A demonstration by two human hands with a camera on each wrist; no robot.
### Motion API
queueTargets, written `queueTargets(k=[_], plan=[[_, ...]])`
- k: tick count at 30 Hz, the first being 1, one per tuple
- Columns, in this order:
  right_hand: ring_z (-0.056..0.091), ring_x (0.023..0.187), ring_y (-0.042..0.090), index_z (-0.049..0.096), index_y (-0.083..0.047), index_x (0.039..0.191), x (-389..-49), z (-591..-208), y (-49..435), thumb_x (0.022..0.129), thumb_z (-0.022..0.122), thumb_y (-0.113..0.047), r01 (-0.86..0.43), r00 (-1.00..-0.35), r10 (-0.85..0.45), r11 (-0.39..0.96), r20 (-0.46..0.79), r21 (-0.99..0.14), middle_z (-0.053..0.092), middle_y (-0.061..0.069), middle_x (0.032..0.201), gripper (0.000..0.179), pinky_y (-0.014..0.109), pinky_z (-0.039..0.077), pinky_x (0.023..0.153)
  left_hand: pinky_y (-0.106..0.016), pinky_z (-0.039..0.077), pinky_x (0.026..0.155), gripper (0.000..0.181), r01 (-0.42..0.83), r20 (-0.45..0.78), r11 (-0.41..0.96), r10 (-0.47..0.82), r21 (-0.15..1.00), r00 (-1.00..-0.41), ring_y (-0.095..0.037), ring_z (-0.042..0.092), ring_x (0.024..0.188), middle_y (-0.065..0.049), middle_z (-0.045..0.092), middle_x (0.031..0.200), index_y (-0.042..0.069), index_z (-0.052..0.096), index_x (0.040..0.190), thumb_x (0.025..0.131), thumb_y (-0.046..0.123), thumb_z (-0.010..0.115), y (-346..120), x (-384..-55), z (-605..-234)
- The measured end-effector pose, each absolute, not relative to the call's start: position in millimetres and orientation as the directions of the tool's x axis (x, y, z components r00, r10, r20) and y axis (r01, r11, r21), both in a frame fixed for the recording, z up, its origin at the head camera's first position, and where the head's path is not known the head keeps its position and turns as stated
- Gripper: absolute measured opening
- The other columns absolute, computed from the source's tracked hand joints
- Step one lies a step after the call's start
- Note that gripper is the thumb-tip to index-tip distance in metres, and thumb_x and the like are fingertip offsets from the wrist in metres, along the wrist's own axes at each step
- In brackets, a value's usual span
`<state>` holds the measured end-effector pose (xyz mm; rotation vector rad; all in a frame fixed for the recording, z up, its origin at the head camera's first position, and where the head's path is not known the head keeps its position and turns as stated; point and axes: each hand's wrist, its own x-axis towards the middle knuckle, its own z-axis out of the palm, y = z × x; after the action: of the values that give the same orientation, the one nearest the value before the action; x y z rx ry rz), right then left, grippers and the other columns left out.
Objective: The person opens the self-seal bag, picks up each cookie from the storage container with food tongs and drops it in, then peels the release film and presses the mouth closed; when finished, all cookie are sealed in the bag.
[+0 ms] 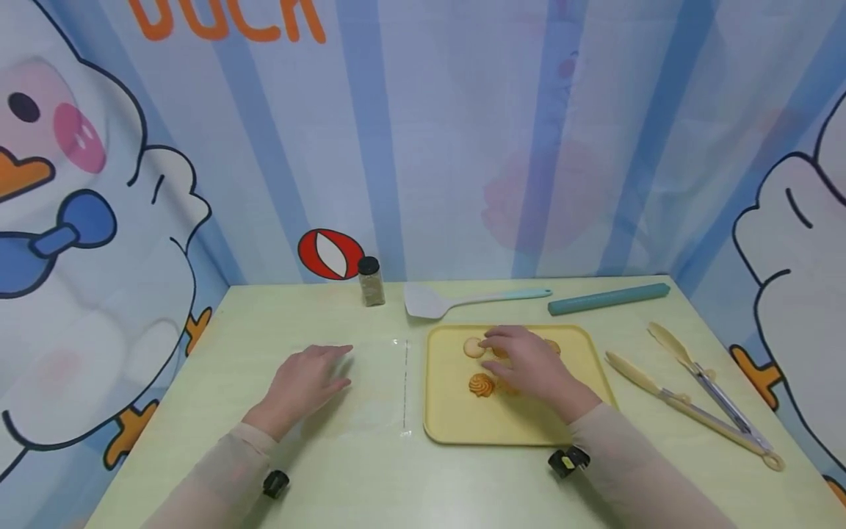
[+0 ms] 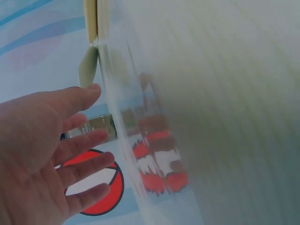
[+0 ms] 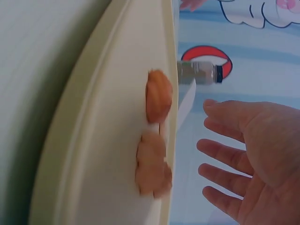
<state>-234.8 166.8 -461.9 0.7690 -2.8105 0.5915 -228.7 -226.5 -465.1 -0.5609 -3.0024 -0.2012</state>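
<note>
Over the yellow tray [image 1: 456,430] hovers my right hand [image 1: 529,364], its fingers relaxed and holding nothing. Beneath and beside it lie several cookies: a swirled brown cookie [image 1: 482,385] near the middle and a pale round cookie [image 1: 473,347] toward the back; others are partly hidden by the hand. The right wrist view shows an orange-brown cookie [image 3: 159,97] and a paler, lumpy cookie [image 3: 152,164] on the tray. My left hand [image 1: 300,386] is held above the table by a clear plastic bag [image 1: 377,397] lying flat, fingers spread and nothing in them.
Along the back stand a spice jar [image 1: 371,283], a spatula [image 1: 429,301] with a pale green handle, and a teal rod [image 1: 608,299]. Tongs [image 1: 700,411] with yellow tips lie spread right of the tray. A patterned curtain [image 1: 449,147] hangs behind the table.
</note>
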Motion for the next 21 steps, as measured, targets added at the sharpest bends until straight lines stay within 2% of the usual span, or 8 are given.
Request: queueTargets(k=[8,14,18,21], plan=[[0.06,0.128,0.032,0.074,-0.01,0.123,-246,-466,123,0.095,0.076,-0.026,-0.545,-0.834,-0.517,0.718,0.194,-0.433,0.067,0.01,0.131,0.032,0.049,0.048,0.108,-0.05,0.048,0.109,0.041,0.343,0.015,0.9,0.352,0.268,-0.936,-0.028,0.061,0.129,-0.003,0.071,0.133,0.016,0.073,0.127,0.09,0.031,0.082,-234,-234,-476],[0.06,0.127,0.031,0.076,-0.011,0.119,-252,-472,96,0.093,0.077,-0.026,-0.615,-0.783,-0.584,0.676,0.213,-0.406,0.068,0.009,0.13,0.03,0.047,0.046,0.11,-0.047,0.05,0.107,0.039,0.323,-0.02,0.889,0.348,0.325,-0.937,-0.025,0.06,0.126,-0.001,0.07,0.129,0.018,0.075,0.123,0.087,0.031,0.084,-235,-233,-480],[0.058,0.129,0.032,0.077,-0.013,0.116,-257,-476,78,0.091,0.079,-0.027,-0.649,-0.757,-0.608,0.655,0.239,-0.388,0.069,0.009,0.129,0.029,0.053,0.038,0.114,-0.046,0.05,0.107,0.035,0.312,-0.017,0.888,0.337,0.337,-0.941,-0.024,0.06,0.125,0.0,0.069,0.127,0.02,0.077,0.118,0.086,0.031,0.085,-236,-236,-479],[0.053,0.132,0.031,0.078,-0.016,0.114,-258,-478,65,0.09,0.08,-0.029,-0.622,-0.775,-0.6,0.667,0.198,-0.41,0.069,0.006,0.13,0.028,0.063,0.025,0.118,-0.045,0.051,0.105,0.029,0.312,-0.02,0.881,0.341,0.357,-0.94,-0.022,0.061,0.121,0.001,0.069,0.123,0.022,0.079,0.112,0.086,0.03,0.086,-238,-238,-481]])
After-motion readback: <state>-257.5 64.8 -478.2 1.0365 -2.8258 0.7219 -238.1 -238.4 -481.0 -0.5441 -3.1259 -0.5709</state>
